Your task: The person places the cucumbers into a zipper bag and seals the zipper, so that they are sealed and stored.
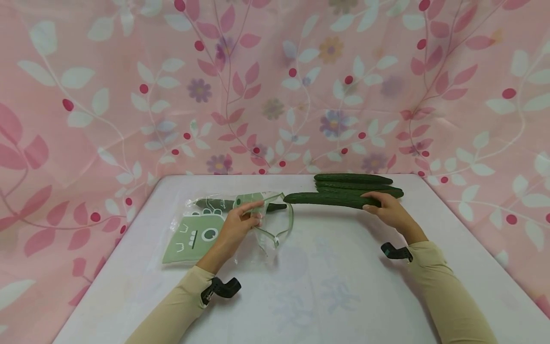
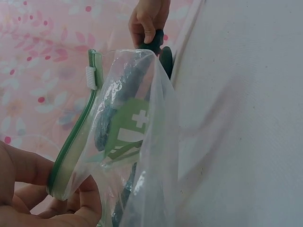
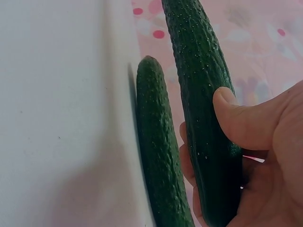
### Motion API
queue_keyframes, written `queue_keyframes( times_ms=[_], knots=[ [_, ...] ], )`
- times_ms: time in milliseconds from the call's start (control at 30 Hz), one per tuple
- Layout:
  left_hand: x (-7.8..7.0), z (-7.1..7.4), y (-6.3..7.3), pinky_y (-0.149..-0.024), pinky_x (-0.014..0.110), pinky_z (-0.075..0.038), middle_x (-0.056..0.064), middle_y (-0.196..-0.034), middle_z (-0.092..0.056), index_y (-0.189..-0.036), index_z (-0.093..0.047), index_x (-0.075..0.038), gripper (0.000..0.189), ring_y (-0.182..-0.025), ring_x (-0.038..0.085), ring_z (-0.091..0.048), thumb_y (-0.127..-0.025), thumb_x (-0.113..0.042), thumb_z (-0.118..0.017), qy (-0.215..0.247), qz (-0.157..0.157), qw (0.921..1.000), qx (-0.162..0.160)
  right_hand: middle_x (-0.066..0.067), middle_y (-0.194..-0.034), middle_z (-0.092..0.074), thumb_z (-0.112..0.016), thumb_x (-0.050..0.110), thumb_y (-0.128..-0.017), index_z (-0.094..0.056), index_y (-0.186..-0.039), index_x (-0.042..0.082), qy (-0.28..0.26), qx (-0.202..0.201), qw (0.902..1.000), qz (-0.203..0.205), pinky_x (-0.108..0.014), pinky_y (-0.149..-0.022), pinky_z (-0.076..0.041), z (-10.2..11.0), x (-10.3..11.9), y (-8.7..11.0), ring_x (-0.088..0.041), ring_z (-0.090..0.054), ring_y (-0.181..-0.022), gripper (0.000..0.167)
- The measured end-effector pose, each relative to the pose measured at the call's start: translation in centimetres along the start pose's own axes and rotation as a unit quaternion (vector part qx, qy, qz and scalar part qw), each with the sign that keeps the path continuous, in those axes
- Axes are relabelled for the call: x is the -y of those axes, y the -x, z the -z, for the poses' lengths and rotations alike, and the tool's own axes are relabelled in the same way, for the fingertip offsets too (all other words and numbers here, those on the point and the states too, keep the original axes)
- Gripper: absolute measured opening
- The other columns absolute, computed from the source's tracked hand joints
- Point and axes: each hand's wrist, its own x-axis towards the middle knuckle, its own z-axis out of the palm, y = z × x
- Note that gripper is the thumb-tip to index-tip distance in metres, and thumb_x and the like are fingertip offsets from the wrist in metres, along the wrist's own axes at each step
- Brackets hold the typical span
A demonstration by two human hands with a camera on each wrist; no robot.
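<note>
My left hand (image 1: 232,231) pinches the rim of a clear plastic zip bag (image 1: 191,243) with a green monster print. Its mouth gapes toward the right, edged by a green zip strip (image 2: 75,127) with a white slider (image 2: 91,78). Inside the bag lies one cucumber (image 1: 215,205), partly covered by the print. My right hand (image 1: 388,210) grips a long dark green cucumber (image 1: 326,199) near its right end, thumb on one side (image 3: 208,94). This cucumber's far tip is at the bag's mouth; whether it touches the rim I cannot tell.
Behind the held cucumber, two more cucumbers (image 1: 353,178) lie side by side at the table's back edge. The table (image 1: 318,296) has a white cover. A pink floral curtain (image 1: 266,95) hangs right behind it. Dark wrist cameras (image 1: 225,288) sit on both sleeves.
</note>
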Motion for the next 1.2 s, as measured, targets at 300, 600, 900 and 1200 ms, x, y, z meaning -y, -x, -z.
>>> queue_keyframes(
  times_ms=[300, 600, 900, 1200],
  knots=[
    [0.2, -0.1, -0.1, -0.081, 0.028, -0.055, 0.021, -0.133, -0.051, -0.144, -0.058, 0.004, 0.051, -0.105, 0.032, -0.059, -0.095, 0.018, -0.055, 0.003, -0.004, 1.0, 0.001, -0.029, -0.143, -0.052, -0.066, 0.016, -0.103, -0.06, -0.14, -0.004, -0.01, 0.008, 0.9999, -0.001, -0.058, -0.096, -0.045, -1.4, 1.0, -0.2, -0.043, -0.049, -0.126, 0.042],
    [0.3, -0.1, 0.1, -0.083, 0.03, -0.055, 0.015, -0.14, -0.051, -0.145, -0.058, 0.002, 0.051, -0.109, 0.038, -0.057, -0.096, 0.016, -0.056, 0.015, -0.013, 0.9998, 0.001, -0.024, -0.136, -0.06, -0.069, 0.015, -0.101, -0.064, -0.137, -0.001, 0.002, 0.001, 0.9999, 0.012, -0.044, -0.077, -0.044, -3.7, 2.5, -0.7, -0.028, -0.051, -0.091, 0.04],
    [0.7, -0.1, -0.2, -0.082, 0.028, -0.054, 0.025, -0.135, -0.053, -0.144, -0.055, 0.009, 0.05, -0.098, 0.019, -0.061, -0.095, 0.018, -0.055, 0.023, -0.056, 0.998, 0.017, -0.018, -0.105, -0.065, -0.071, 0.014, -0.1, -0.066, -0.135, -0.001, 0.006, -0.01, 0.9996, 0.024, -0.044, -0.073, -0.039, -5.6, 3.8, -0.9, -0.018, -0.038, -0.067, 0.039],
    [0.7, 0.0, -0.2, -0.084, 0.029, -0.055, 0.023, -0.143, -0.051, -0.145, -0.055, 0.009, 0.051, -0.102, 0.02, -0.063, -0.095, 0.018, -0.056, 0.023, -0.06, 0.9976, 0.024, -0.019, -0.117, -0.069, -0.073, 0.012, -0.098, -0.068, -0.132, -0.002, 0.007, -0.039, 0.998, 0.049, -0.047, -0.079, -0.042, -8.0, 5.0, -1.3, -0.024, -0.051, -0.081, 0.037]
  ],
)
